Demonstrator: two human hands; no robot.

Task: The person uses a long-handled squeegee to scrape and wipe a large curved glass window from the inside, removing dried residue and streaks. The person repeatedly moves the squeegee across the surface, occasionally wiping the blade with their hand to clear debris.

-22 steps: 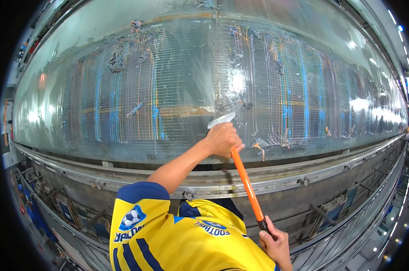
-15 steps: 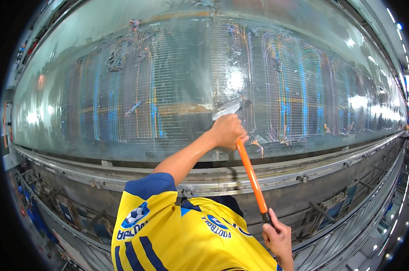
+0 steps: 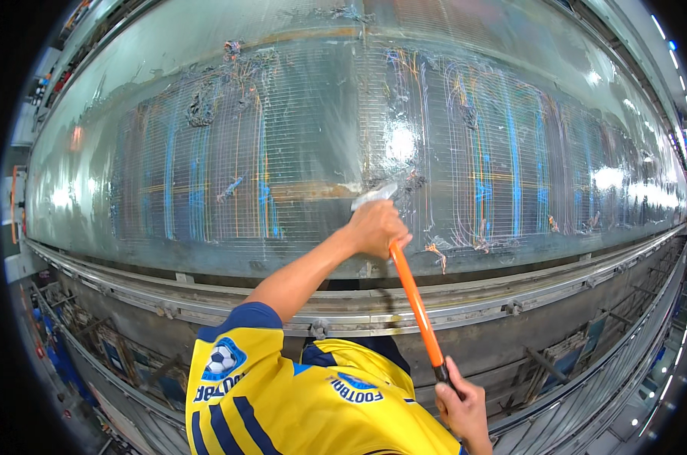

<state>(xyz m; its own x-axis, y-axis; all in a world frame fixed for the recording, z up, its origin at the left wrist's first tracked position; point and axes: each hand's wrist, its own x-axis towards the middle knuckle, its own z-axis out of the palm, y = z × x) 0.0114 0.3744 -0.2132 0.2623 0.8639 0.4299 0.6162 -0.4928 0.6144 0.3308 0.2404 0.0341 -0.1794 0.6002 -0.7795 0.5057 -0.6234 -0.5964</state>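
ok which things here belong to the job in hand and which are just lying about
Part of the job:
orange-handled tool, in both hands
left hand, near its blade
right hand, at its black end
glossy striped surface beneath

Seemingly just around:
metal rail
orange bar, far left
lights, upper right

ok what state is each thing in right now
left hand: closed around the tool near its pale head
right hand: closed on its black end
tool: slanted, head at the panel, contact unclear
panel: glossy
strands: mostly lined up, tangled in places
lights: lit
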